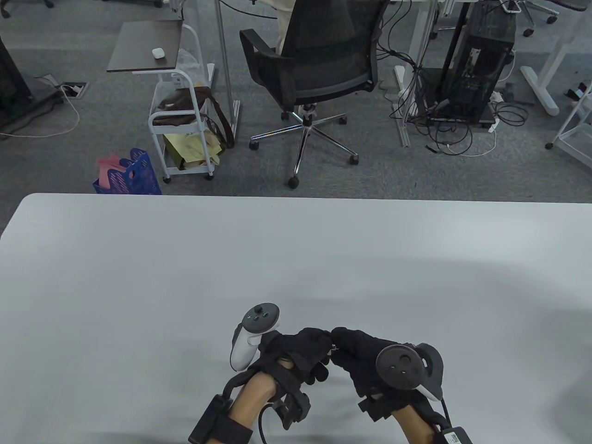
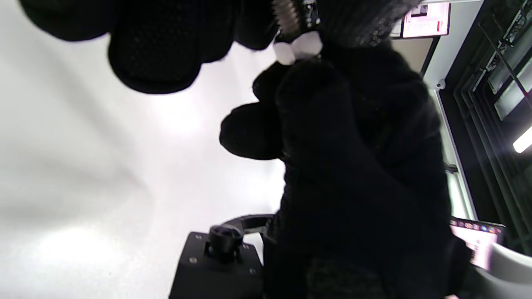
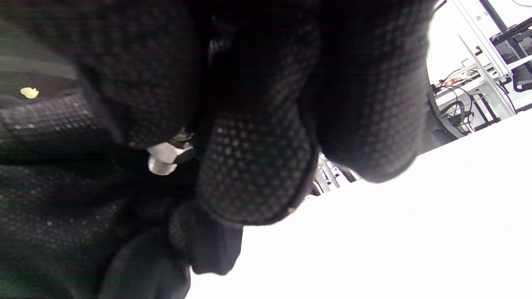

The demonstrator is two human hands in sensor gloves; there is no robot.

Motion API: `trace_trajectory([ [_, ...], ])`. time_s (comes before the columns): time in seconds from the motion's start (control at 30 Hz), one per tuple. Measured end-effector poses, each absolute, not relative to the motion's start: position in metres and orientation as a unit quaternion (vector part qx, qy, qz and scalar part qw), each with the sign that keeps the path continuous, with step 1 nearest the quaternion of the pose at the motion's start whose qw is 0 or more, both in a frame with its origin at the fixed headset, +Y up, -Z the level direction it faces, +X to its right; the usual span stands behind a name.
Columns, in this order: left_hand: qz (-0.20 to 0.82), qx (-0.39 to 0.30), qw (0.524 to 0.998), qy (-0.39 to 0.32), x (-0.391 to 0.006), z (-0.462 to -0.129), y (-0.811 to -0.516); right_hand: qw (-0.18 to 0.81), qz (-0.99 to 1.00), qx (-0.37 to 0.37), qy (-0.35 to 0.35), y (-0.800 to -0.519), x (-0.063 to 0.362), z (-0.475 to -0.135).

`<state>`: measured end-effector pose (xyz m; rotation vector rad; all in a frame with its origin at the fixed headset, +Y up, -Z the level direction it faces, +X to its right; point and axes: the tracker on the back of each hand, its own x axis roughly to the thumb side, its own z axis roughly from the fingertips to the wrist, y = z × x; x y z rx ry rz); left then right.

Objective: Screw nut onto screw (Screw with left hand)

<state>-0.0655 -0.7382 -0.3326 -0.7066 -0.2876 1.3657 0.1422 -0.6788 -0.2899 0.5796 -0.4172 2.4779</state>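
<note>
Both gloved hands meet low at the table's middle. My left hand (image 1: 303,351) and right hand (image 1: 365,358) touch fingertip to fingertip a little above the table (image 1: 185,259). In the left wrist view a threaded screw (image 2: 287,12) runs up between my left fingers (image 2: 153,45). A white hex nut (image 2: 298,46) sits on its lower end, against my right hand's fingertips (image 2: 307,95). The nut also shows in the right wrist view (image 3: 163,160), wedged between the two gloves. In the table view both parts are hidden by the fingers.
The table's far edge (image 1: 296,196) lies well beyond the hands. Past it on the floor stand an office chair (image 1: 319,69), a white cart (image 1: 182,120) and a blue basket (image 1: 132,175).
</note>
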Motion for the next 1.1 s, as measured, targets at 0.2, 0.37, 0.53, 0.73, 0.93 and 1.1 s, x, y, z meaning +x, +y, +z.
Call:
trace_trajectory([
  [0.2, 0.611, -0.327, 0.705, -0.152, -0.0642, -0.3335, -0.734, 0.268, 0.925, 0.217, -0.158, -0.6789, 0.1416, -0.29],
  [0.37, 0.618, -0.311, 0.711, -0.126, -0.0668, -0.3332, -0.7374, 0.272, 0.925, 0.215, -0.155, -0.6799, 0.1424, -0.2905],
  [0.53, 0.612, -0.332, 0.701, -0.154, -0.0653, -0.3341, -0.7337, 0.271, 0.925, 0.217, -0.156, -0.6797, 0.142, -0.2904],
  [0.73, 0.616, -0.319, 0.708, -0.132, -0.0669, -0.3334, -0.7375, 0.272, 0.925, 0.216, -0.156, -0.6796, 0.1419, -0.2902],
  [0.93, 0.614, -0.333, 0.699, -0.154, -0.0645, -0.3333, -0.7344, 0.268, 0.925, 0.217, -0.159, -0.6793, 0.1418, -0.29],
  [1.1, 0.616, -0.32, 0.708, -0.13, -0.0653, -0.3323, -0.7384, 0.271, 0.924, 0.217, -0.158, -0.6798, 0.1418, -0.2901],
])
